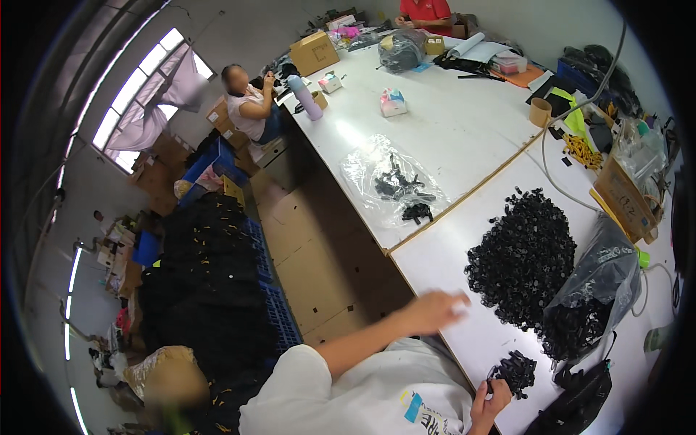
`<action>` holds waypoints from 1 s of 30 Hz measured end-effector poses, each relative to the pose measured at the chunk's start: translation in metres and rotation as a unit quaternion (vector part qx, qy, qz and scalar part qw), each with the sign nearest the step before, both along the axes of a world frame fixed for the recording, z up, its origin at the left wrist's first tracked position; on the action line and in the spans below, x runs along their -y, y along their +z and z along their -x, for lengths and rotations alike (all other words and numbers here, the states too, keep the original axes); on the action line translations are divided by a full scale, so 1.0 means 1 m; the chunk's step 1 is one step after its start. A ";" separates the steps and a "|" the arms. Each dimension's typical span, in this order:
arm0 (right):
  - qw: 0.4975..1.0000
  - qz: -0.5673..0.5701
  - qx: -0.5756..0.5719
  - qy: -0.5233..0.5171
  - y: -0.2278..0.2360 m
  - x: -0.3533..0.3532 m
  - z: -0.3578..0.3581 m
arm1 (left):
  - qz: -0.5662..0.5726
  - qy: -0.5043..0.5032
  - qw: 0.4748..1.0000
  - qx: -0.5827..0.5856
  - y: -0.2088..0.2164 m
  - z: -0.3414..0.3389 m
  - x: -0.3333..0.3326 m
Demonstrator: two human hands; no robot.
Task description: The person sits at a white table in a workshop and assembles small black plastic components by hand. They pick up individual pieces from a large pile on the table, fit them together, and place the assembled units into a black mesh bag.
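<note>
My left hand point(435, 312) is over the near edge of the white table, to the left of a large heap of small black plastic parts point(522, 254). Its fingers are smeared by motion, so what it holds, if anything, does not show. Lower down, my right hand point(491, 400) is closed at the table edge, with its fingertips pinching a small black plastic piece point(493, 375). Right beside it lies a small pile of black plastic pieces point(516, 373). A clear plastic bag point(598, 279) with more black parts in its mouth leans against the big heap.
An open clear bag of black pieces point(399, 181) lies farther along the table point(464, 138). A cardboard box point(627, 199) and yellow parts point(582, 151) sit at the right. A black pouch point(576, 402) lies near my right hand. Two people sit at the far table.
</note>
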State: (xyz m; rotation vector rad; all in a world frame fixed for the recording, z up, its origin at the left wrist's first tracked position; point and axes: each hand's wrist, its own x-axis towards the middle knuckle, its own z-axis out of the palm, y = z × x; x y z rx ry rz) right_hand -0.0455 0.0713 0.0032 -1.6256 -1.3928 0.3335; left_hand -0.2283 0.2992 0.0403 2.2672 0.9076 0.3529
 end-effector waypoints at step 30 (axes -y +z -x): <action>0.985 -0.094 0.112 -0.087 0.011 -0.026 0.012 | 0.046 -0.231 0.942 0.238 -0.024 -0.065 0.071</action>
